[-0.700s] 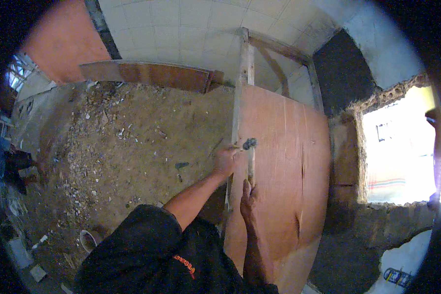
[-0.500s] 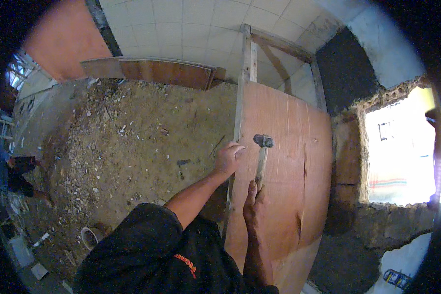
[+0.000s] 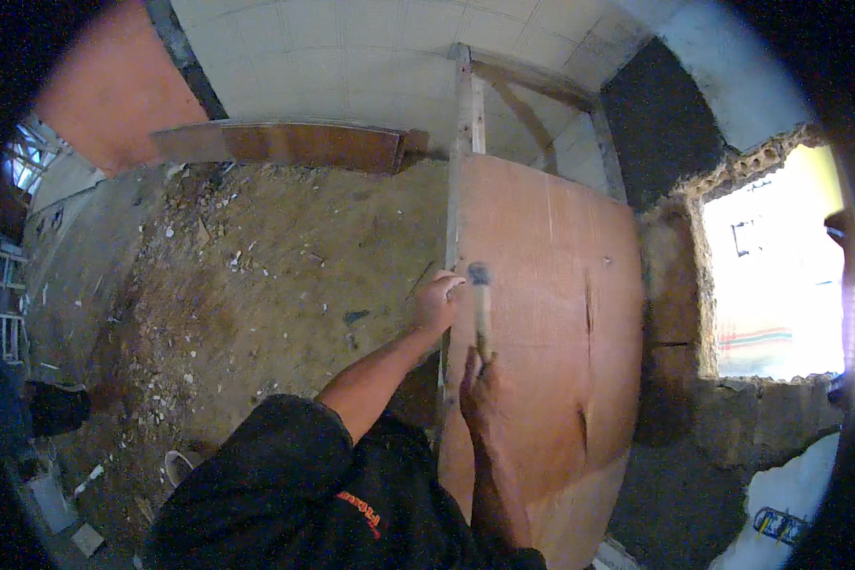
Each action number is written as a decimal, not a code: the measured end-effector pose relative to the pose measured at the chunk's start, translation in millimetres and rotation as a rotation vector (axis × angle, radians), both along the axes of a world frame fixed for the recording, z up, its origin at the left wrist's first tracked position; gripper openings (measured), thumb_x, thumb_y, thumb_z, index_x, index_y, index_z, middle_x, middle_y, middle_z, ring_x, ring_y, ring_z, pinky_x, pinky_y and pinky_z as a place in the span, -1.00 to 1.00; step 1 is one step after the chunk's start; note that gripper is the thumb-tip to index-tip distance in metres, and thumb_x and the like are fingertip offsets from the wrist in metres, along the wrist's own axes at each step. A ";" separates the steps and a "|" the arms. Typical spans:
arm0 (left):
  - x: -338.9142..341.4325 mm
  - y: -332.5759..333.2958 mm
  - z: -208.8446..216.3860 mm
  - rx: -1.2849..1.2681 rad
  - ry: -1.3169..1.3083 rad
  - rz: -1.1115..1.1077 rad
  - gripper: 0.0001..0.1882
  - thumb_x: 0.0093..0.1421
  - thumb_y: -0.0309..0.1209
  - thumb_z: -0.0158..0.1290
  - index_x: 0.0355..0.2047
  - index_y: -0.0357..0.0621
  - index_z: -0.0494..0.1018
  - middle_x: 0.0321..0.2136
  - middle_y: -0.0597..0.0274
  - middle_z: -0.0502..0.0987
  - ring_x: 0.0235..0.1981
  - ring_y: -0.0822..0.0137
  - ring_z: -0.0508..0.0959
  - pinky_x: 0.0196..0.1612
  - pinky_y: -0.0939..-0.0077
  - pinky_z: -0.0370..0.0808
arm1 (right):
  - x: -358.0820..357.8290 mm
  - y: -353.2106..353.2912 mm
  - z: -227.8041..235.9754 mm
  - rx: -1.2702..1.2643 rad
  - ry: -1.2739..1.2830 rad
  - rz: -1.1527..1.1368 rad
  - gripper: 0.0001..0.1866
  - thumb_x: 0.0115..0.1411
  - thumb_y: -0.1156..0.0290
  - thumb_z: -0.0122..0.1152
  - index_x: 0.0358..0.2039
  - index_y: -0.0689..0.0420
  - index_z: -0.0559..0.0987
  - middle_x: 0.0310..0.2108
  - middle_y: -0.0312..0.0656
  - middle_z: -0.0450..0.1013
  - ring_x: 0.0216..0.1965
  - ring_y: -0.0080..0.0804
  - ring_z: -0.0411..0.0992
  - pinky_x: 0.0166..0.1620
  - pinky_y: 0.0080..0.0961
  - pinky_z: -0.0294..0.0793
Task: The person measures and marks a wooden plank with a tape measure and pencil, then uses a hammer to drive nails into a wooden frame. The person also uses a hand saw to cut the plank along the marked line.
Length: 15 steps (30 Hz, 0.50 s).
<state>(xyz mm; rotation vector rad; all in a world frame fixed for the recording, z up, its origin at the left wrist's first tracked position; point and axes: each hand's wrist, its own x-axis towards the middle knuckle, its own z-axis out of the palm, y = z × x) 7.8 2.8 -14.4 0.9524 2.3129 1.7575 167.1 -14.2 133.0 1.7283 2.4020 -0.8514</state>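
My right hand (image 3: 481, 391) grips the wooden handle of a hammer (image 3: 483, 318), its dark head slightly blurred and close to the left edge of a reddish plywood sheet (image 3: 541, 361). Beside that head, my left hand (image 3: 435, 302) is at the same edge with its fingers drawn together. Whatever those fingers pinch, if anything, is too small to make out. The plywood lies against a timber frame (image 3: 465, 104), whose upper part stands uncovered. Two dark splits run along the sheet's right half.
Rubble and stone chips cover the earthen floor (image 3: 285, 256) on the left. A long brown board (image 3: 304, 147) leans at the tiled wall (image 3: 351, 57). On the right, a rough-edged opening (image 3: 769, 285) lets in bright light. A pale round container (image 3: 176, 467) stands near my left sleeve.
The hammer and my right hand have moved left, bringing the head close to my left hand. My left hand stays at the sheet's edge. The person at far left is harder to see.
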 end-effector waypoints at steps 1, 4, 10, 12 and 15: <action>-1.4 -1.3 -0.4 -0.001 -0.021 -0.006 -0.71 0.02 -0.58 0.06 -0.21 -0.13 0.59 -0.20 0.07 0.58 -0.21 0.00 0.59 -0.13 0.24 0.54 | -3.8 4.2 -3.5 0.029 -0.072 0.044 -0.31 0.36 -0.18 -0.13 0.09 0.24 0.51 -0.41 0.28 0.53 -0.33 0.27 0.53 -0.20 0.06 0.48; -11.9 0.0 2.3 -0.099 -0.020 -0.074 -0.64 0.02 -0.52 0.11 -0.12 -0.13 0.56 -0.16 0.02 0.56 -0.17 -0.04 0.58 -0.06 0.20 0.52 | -8.0 4.2 -9.5 0.096 0.152 0.025 -0.36 0.38 -0.12 -0.11 0.04 0.27 0.49 -0.29 0.31 0.52 -0.23 0.23 0.53 -0.16 0.03 0.46; 26.7 8.9 -20.7 -0.139 -0.355 0.354 -0.38 0.23 0.00 -0.02 0.12 -0.23 0.40 -0.01 -0.27 0.49 -0.05 -0.25 0.53 0.11 -0.01 0.42 | 17.4 -1.0 8.0 -0.105 0.141 -0.045 -0.39 0.39 -0.07 -0.08 0.07 0.29 0.43 -0.28 0.15 0.51 -0.28 0.09 0.47 -0.20 -0.11 0.45; 40.6 27.9 -38.9 -0.348 -0.712 0.523 -0.24 0.27 0.19 -0.16 0.12 -0.29 0.40 0.00 -0.34 0.48 -0.02 -0.29 0.51 0.11 -0.05 0.41 | 19.9 1.3 14.9 -0.206 0.184 -0.066 -0.42 0.39 -0.05 -0.07 0.04 0.29 0.43 -0.32 0.12 0.49 -0.30 0.00 0.47 -0.22 -0.15 0.45; 44.6 49.6 -70.8 -0.540 -1.052 0.562 -0.09 0.28 0.34 -0.33 -0.01 -0.39 0.48 -0.08 -0.39 0.52 -0.02 -0.28 0.53 0.05 -0.09 0.45 | 23.7 1.3 18.5 -0.049 0.255 -0.016 -0.45 0.40 -0.02 -0.07 0.03 0.27 0.44 -0.36 0.06 0.49 -0.37 -0.10 0.46 -0.28 -0.18 0.45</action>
